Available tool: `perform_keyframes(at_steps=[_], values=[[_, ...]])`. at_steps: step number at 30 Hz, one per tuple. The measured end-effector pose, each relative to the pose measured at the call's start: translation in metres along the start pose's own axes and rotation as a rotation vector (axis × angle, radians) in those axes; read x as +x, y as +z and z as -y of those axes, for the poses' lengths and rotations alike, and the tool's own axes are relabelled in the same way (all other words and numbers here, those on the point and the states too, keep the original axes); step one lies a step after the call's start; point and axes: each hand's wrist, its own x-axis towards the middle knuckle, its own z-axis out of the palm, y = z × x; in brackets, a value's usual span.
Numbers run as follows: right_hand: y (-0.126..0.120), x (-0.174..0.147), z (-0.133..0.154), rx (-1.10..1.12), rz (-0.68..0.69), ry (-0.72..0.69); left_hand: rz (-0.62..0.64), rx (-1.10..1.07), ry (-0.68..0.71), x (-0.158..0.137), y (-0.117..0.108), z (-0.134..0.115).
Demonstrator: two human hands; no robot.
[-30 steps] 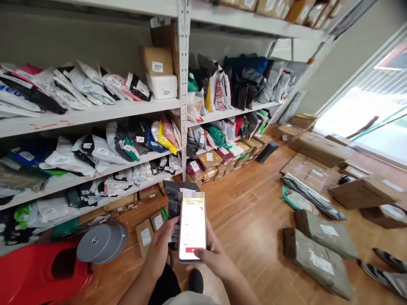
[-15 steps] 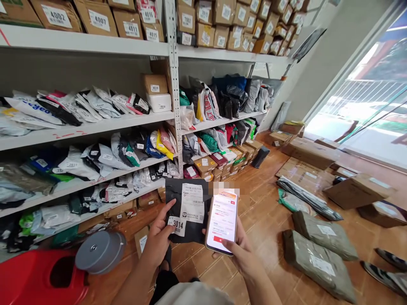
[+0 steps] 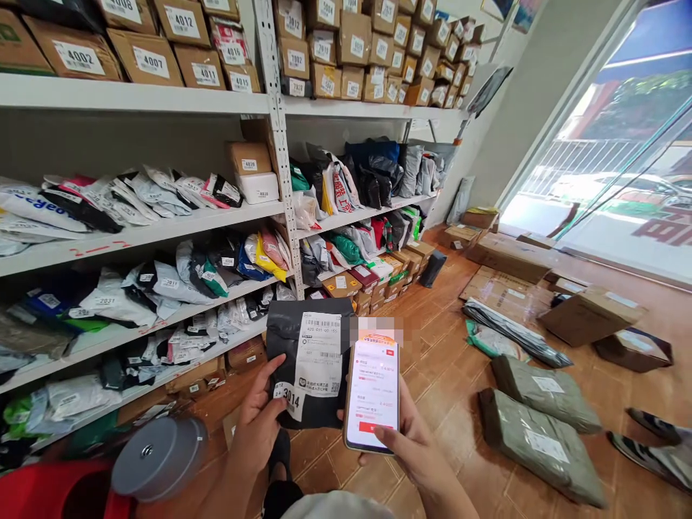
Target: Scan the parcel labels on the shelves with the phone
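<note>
My left hand (image 3: pixel 264 411) grips a flat black mailer parcel (image 3: pixel 284 328) by its lower left edge. The parcel faces me, with a white shipping label (image 3: pixel 320 353) and a sticker reading 3014 (image 3: pixel 292 405). Beside it, my right hand (image 3: pixel 408 429) is wrapped round a smartphone (image 3: pixel 373 393), held upright with its lit screen towards me. The right thumb lies over the red button at the bottom of the screen. The phone's left edge is close to the parcel, and a blurred patch covers its top.
White shelving (image 3: pixel 216 223) with bagged parcels and numbered boxes (image 3: pixel 150 66) stands ahead and left. A grey round lid (image 3: pixel 159 458) and red bin (image 3: pixel 65 494) are low left. Grey-green parcels (image 3: pixel 540 440) and cartons (image 3: pixel 592 313) lie right on the floor. Another person's feet (image 3: pixel 646 458) show far right.
The view has tilted up and shifted slightly right, so the shelves sit lower and further left. The black parcel is turned a little and appears larger. Both hands keep their hold.
</note>
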Motion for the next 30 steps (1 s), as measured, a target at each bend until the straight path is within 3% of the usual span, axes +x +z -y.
perform_keyframes(at_steps=[5, 10, 15, 19, 22, 25, 30], values=[[0.001, 0.006, -0.009, 0.038, 0.105, 0.015, 0.042, 0.187, 0.067, 0.011, 0.000, 0.010], [0.005, 0.011, -0.023, 0.072, 0.178, -0.010, 0.176, 0.291, 0.019, 0.014, 0.024, 0.012], [0.010, 0.017, -0.034, 0.113, -0.006, 0.039, 0.179, 0.377, 0.085, 0.015, 0.045, 0.014], [0.008, 0.027, -0.047, 0.125, -0.194, 0.105, 0.235, 0.425, 0.088, 0.020, 0.046, 0.020], [0.007, 0.032, -0.053, 0.108, -0.238, 0.110, 0.240, 0.420, 0.062, 0.023, 0.045, 0.025], [0.008, 0.031, -0.052, 0.094, -0.250, 0.124, 0.195, 0.407, 0.019, 0.023, 0.045, 0.026], [0.009, 0.028, -0.045, 0.088, -0.286, 0.069, -0.043, 0.372, -0.059, 0.027, 0.045, 0.028]])
